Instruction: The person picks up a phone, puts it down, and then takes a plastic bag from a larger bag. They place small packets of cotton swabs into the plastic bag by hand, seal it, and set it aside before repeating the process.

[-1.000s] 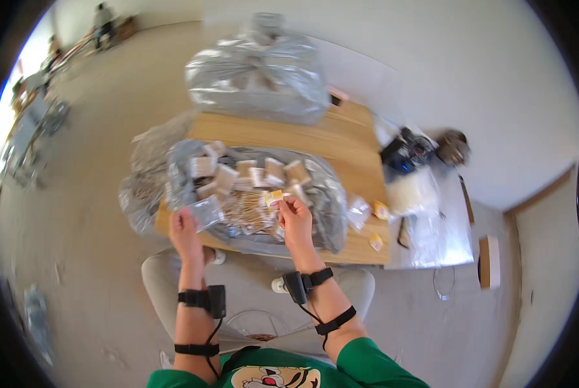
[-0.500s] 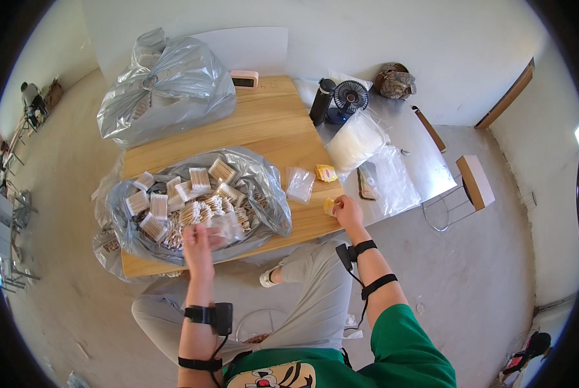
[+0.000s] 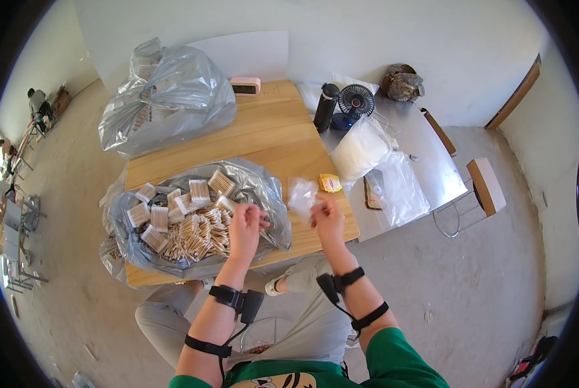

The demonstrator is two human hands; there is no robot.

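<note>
My left hand [image 3: 245, 227] is above the right side of a grey plastic bag [image 3: 273, 223], its fingers loosely bent and apart, with nothing visible in them. That bag lies spread on the wooden table, full of loose cotton swabs [image 3: 202, 234] and several bundles of swabs [image 3: 199, 192]. To the right, my right hand [image 3: 329, 223] has its bent fingers at the edge of small clear plastic bags [image 3: 301, 194] and seems to pinch one. Just beyond those fingers lies a yellow packet [image 3: 330, 183].
A tied grey bag [image 3: 173, 97] stands at the table's far left, beside a pink box-shaped device [image 3: 245, 86]. The metal side table holds a black bottle [image 3: 326, 107], a small fan [image 3: 355, 103], white packaging [image 3: 360, 152], a phone [image 3: 372, 191] and clear plastic sheets [image 3: 402, 194].
My left hand has moved right, and the clear bag it held is no longer visible in it. My right hand has left the nearer yellow piece's place and moved left to the clear bags.
</note>
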